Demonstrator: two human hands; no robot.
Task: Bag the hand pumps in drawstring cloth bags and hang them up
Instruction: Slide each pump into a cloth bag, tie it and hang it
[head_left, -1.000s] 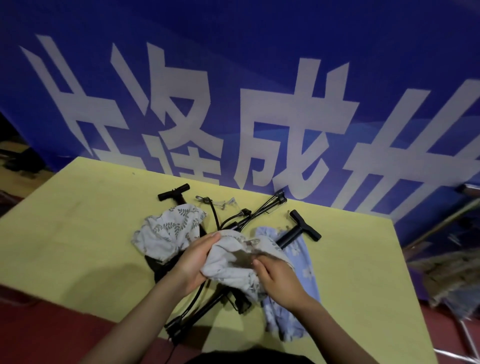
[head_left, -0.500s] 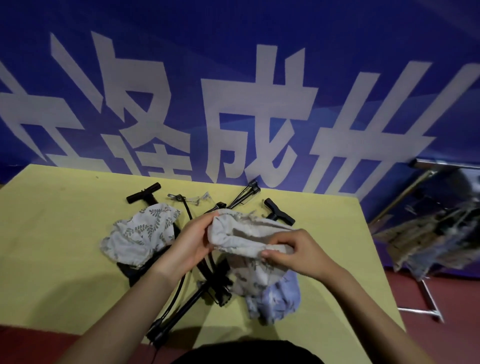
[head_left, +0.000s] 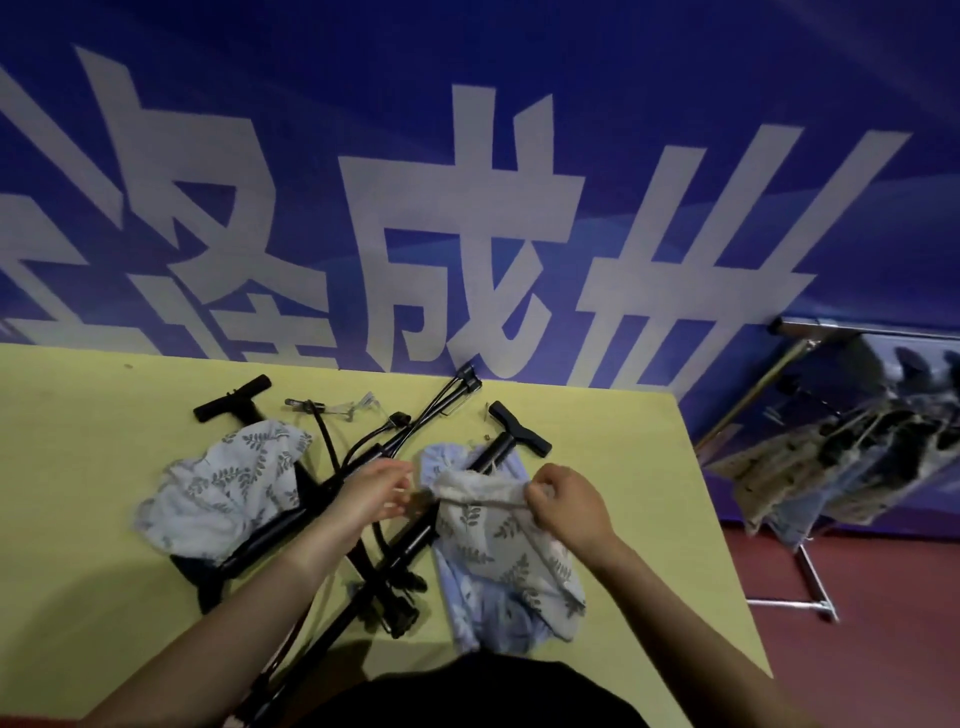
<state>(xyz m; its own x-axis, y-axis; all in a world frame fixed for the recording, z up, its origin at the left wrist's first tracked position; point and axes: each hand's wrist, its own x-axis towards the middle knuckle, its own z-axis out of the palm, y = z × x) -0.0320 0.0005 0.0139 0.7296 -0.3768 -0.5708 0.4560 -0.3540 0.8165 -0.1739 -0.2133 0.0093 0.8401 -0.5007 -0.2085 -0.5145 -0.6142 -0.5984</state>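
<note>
A leaf-print bag (head_left: 501, 540) was held above the desk (head_left: 104, 519) near its right edge, its rim pinched by the curled right hand (head_left: 563, 506) and by the left hand (head_left: 371, 491). Black pumps (head_left: 374, 519) were laid mid-desk.

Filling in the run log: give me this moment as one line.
stage: opening bag | left hand: pinches leaf-print bag mouth | right hand: grips mouth | hand pumps: unbagged on yellow table
</note>
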